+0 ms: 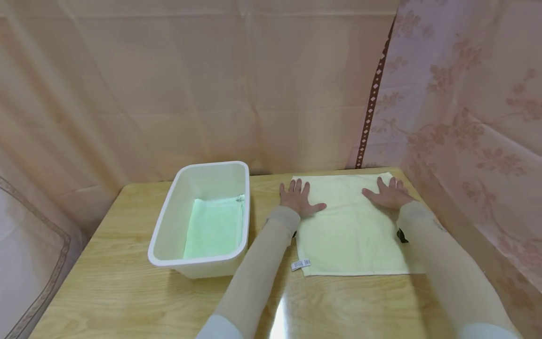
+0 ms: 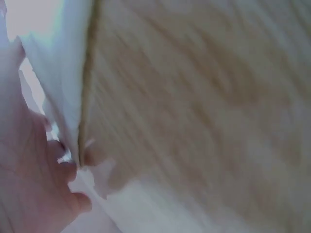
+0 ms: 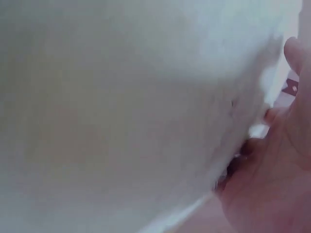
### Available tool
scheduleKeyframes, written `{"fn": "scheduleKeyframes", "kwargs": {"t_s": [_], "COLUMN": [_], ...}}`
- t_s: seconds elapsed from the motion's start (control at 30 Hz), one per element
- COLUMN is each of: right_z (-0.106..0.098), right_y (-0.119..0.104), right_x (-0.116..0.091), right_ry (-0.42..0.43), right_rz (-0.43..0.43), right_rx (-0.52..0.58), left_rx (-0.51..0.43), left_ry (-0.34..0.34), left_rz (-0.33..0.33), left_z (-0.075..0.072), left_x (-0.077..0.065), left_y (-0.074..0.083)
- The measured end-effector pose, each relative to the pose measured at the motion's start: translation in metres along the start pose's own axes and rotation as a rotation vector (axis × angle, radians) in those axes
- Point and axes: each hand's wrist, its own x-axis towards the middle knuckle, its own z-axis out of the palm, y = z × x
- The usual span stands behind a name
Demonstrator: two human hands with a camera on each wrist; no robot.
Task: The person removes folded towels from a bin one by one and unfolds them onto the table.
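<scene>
Pale-yellow cloth point(image 1: 349, 235) flat on table point(image 1: 114, 278); left hand point(image 1: 298, 201), right hand point(image 1: 390, 195) spread at opposite edges.

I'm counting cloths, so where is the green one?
In the head view, the green cloth lies inside the white bin, left of the yellow cloth.

This is a curtained corner, room type unclear: plain curtain point(image 1: 190, 94) beyond the left hand point(image 1: 298, 201), flowered curtain point(image 1: 478, 113) to its right.
</scene>
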Motion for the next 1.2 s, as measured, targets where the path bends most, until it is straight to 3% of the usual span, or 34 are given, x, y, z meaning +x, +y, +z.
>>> {"fn": "scheduleKeyframes", "kwargs": {"t_s": [0.1,0.2,0.3,0.37,0.53,0.67,0.83,1.2], "right_z": [-0.002,-0.001,0.002,0.006,0.017,0.026,0.033,0.032], "right_y": [-0.001,-0.008,-0.016,-0.021,-0.03,-0.03,-0.024,-0.003], "right_x": [-0.01,-0.024,-0.04,-0.05,-0.071,-0.078,-0.077,-0.077], "right_ry": [-0.027,-0.03,-0.037,-0.047,-0.074,-0.066,-0.03,0.002], "right_rz": [-0.037,-0.067,-0.089,-0.105,-0.131,-0.123,-0.112,-0.083], "right_rx": [-0.01,-0.062,-0.099,-0.1,-0.08,-0.106,-0.143,-0.133], "left_rx": [0.02,-0.077,-0.227,-0.27,-0.16,-0.083,-0.066,-0.08], "left_ry": [0.002,-0.02,-0.075,-0.13,-0.252,-0.282,-0.257,-0.216], "left_rz": [-0.026,-0.049,-0.009,0.043,0.127,0.135,0.121,0.135], "left_z": [0.003,0.002,-0.007,-0.016,-0.02,-0.015,-0.009,-0.004], "left_x": [0.002,-0.003,-0.018,-0.033,-0.066,-0.081,-0.086,-0.083], "left_y": [0.004,0.016,0.034,0.044,0.059,0.064,0.071,0.086]}}
